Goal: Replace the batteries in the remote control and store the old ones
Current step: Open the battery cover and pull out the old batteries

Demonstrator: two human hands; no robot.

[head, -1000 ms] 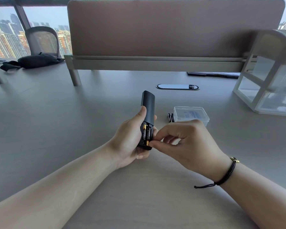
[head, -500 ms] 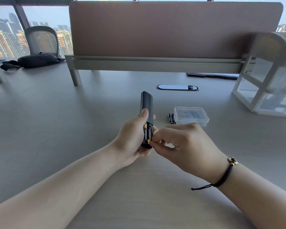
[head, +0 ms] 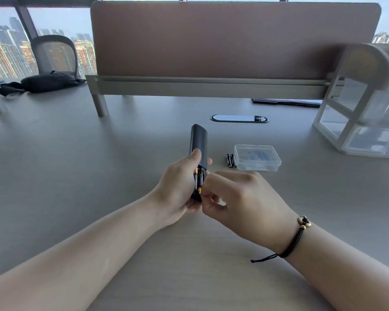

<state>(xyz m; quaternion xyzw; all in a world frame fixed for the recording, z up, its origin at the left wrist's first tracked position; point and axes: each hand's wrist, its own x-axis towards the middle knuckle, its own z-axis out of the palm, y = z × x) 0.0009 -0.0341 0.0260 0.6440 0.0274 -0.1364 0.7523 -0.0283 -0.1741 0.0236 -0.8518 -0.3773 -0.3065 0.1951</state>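
Since a second ago your hands are sitting slightly lower and closer together, with the remote control (head: 198, 151) tilted more upright. Your left hand (head: 177, 187) is wrapping its grip around the remote above the tabletop (head: 76, 176), thumb pressing on the back, open compartment facing you. Your right hand (head: 240, 198) is pinching at the batteries (head: 198, 179) seated inside. Two spare batteries (head: 230, 160) are lying just beside the clear plastic case (head: 257, 158), farther right.
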